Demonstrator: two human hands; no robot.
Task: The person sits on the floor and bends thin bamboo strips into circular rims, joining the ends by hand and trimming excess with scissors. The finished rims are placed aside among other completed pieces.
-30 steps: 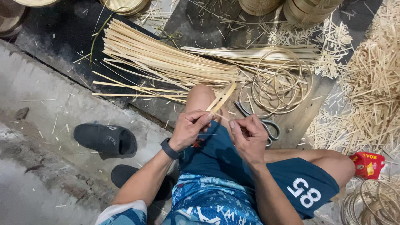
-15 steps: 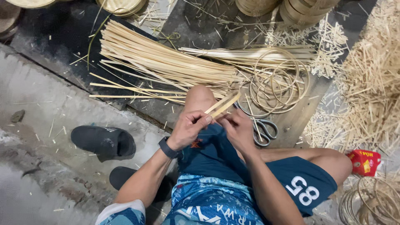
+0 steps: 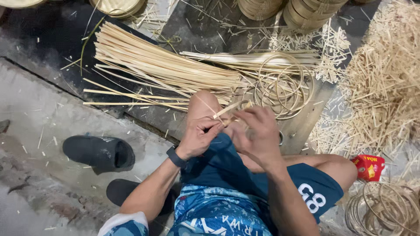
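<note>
A short bamboo strip [image 3: 231, 108] sits just above the seated person's raised knee, pinched between both hands, likely braced there for steadiness. The left hand [image 3: 199, 135] closes around its near end; the right hand [image 3: 256, 133] curls over it, fingers blurred. Beyond the strip lies a fanned bundle of long bamboo slats [image 3: 162, 70], with coiled bamboo hoops [image 3: 282, 85] to its right. Far right of the strip, a small red packet with yellow markings [image 3: 368, 167] lies among splinters. Left of it, a black slipper [image 3: 99, 152] rests.
</note>
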